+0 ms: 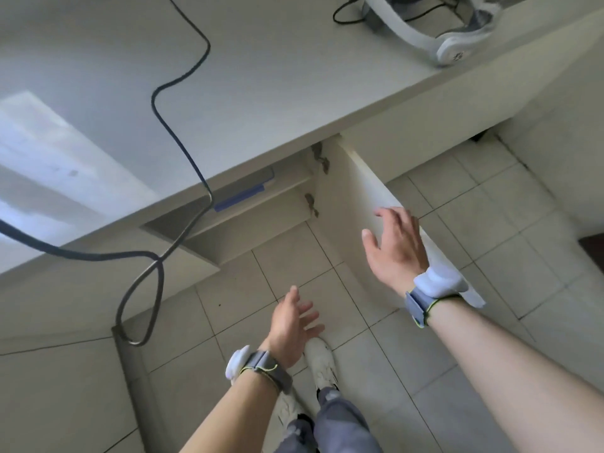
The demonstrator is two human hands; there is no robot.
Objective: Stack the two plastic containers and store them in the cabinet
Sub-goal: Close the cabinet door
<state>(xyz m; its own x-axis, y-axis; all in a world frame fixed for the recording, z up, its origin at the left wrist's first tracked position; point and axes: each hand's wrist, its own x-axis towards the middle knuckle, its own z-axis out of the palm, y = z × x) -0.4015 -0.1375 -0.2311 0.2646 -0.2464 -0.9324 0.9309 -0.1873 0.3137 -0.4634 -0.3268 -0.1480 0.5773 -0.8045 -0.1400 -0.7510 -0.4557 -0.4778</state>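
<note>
The cabinet (261,220) under the white counter stands open, its door (366,191) swung out to the right. Inside, on the upper shelf, a clear plastic container with a blue lid clip (240,196) shows just below the counter edge; I cannot tell whether it is one container or two stacked. My right hand (394,246) is open, fingers spread, at the outer edge of the door. My left hand (294,325) hangs open above the tiled floor, holding nothing.
A dark cable (183,125) runs across the white counter (261,76) and loops down over its front edge. A white headset (434,37) lies at the counter's far right. My white shoes (322,364) stand on the beige tiles in front of the cabinet.
</note>
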